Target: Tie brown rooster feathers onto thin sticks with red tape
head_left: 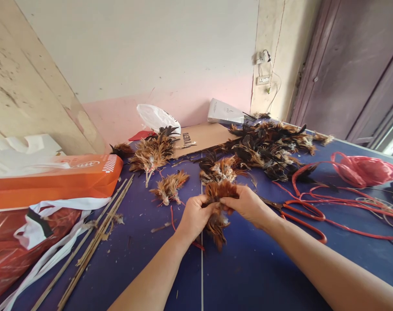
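Between my two hands is a bunch of brown feathers (pixel 220 190), held just above the blue table. My left hand (pixel 196 214) pinches it from the left, thumb and fingers closed. From the right, my right hand (pixel 245 203) grips the same bunch with bent fingers. Some feathers hang below my fingers; the quill ends are hidden. Just beyond lies a loose pile of brown and pale feathers (pixel 220 170). Left of my hands rests a small tied feather bunch (pixel 170 188). Scissors with orange-red handles (pixel 305 211) lie beside my right forearm.
A large dark feather heap (pixel 267 149) covers the back right, near pink plastic cord (pixel 366 169). Thin sticks (pixel 96 242) and an orange bag (pixel 57 179) lie left. Farther back are a fuller feather bundle (pixel 153 153), cardboard (pixel 204 137) and a white box (pixel 225 112).
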Demonstrator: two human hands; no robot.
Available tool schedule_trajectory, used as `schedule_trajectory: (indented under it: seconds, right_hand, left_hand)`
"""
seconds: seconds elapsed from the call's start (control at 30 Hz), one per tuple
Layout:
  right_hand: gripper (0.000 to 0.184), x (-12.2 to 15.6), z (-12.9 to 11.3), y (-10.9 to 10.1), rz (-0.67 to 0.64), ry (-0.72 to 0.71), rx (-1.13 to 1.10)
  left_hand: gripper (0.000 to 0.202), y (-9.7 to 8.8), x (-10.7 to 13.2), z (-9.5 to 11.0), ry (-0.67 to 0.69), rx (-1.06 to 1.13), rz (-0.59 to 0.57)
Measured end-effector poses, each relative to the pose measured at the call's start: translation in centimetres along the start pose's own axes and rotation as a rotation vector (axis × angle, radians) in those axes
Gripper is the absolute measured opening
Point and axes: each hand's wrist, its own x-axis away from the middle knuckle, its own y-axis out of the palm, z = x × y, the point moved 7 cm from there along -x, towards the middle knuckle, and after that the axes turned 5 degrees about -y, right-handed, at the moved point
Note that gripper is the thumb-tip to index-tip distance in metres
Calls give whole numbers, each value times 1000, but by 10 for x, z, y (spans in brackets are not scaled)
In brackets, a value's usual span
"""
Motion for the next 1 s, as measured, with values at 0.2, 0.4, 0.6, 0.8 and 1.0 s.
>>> schedule_trajectory:
  seconds: [0.2, 0.4, 0.6, 0.8, 1.0]
  right_hand:
    - [25, 4, -6, 4, -5, 4, 28]
    - [25, -1, 0, 0, 37, 13, -166]
    - [31, -6, 9, -18, 127, 64, -311]
    - [28, -5, 5, -13, 100, 39, -332]
    - [30, -8, 6, -26, 182, 43, -545]
  left_hand:
    - [24, 1, 1, 1, 14, -110, 5]
    - [28, 11, 3, -3, -97, 62, -71]
    - [34, 8, 1, -9, -172, 61, -62]
    - [28, 13, 1, -14, -126, -7, -123]
    - [31, 15, 5, -3, -102, 91, -159]
